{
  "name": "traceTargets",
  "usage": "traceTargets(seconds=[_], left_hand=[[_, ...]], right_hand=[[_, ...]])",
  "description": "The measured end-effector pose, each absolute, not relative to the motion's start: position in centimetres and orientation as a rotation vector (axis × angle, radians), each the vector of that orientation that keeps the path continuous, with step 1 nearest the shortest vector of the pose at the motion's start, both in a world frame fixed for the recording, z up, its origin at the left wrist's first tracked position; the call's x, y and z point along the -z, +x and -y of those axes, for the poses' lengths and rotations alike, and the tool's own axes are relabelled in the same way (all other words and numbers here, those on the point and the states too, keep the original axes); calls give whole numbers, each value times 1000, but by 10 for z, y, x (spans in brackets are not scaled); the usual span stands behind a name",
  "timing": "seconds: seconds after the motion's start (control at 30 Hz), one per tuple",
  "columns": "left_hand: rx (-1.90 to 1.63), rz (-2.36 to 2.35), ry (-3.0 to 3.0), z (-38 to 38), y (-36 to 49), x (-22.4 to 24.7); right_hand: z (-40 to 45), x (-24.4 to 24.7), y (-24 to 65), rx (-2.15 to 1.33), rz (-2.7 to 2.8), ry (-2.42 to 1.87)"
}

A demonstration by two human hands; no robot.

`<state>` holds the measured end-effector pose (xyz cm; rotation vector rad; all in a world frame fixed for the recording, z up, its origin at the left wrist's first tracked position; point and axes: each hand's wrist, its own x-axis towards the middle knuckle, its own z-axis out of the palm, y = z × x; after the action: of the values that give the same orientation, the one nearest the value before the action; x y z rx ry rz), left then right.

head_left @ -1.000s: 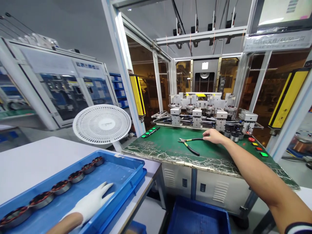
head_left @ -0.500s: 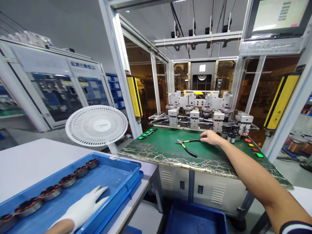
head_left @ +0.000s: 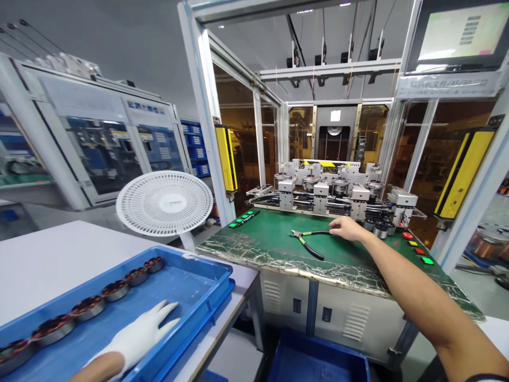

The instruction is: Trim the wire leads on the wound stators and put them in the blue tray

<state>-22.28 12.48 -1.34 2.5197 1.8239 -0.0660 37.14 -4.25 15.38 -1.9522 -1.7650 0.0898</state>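
My left hand [head_left: 139,335], in a white glove, hangs low over the blue tray [head_left: 183,292] near its right side. Its fingers are spread, and nothing shows in them. Several stators with copper windings [head_left: 88,307] stand in a row along the tray's far left side. My bare right hand [head_left: 347,229] is over the green worktop [head_left: 270,233], with its fingers curled at the end of one handle of the cutting pliers [head_left: 305,234]. The pliers lie with handles wide apart and jaws to the left. Several metal rings [head_left: 380,229] stand just beyond this hand.
A winding machine [head_left: 320,191] spans the back of the worktop, between yellow side posts [head_left: 226,159]. Lit buttons [head_left: 419,252] sit at the right edge, green switches [head_left: 244,218] at the left. A white round fan grille [head_left: 165,202] stands left; a blue bin [head_left: 318,358] is below.
The view has shifted slightly, so the scene sits a little further right. Both hands and the pliers keep nearly the same places relative to the tray and worktop.
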Motion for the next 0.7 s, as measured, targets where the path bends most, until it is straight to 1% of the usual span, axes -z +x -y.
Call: traceTargets(seconds=[0.1,0.37,0.5,0.7], left_hand=[[60,-1818,2535,-131,-227,21],[35,-1802,2516,-124,-223,14],[-70,-1818,2554,-130,-227,26],[36,-1845,2552,-142,-231,37]], right_hand=[[43,-155,371,-93,1781,-1951],[43,-155,370,-107,1751,-1965],[44,-156,370,-98,1755,-1973],[45,-156,368,-93,1760,-1983]])
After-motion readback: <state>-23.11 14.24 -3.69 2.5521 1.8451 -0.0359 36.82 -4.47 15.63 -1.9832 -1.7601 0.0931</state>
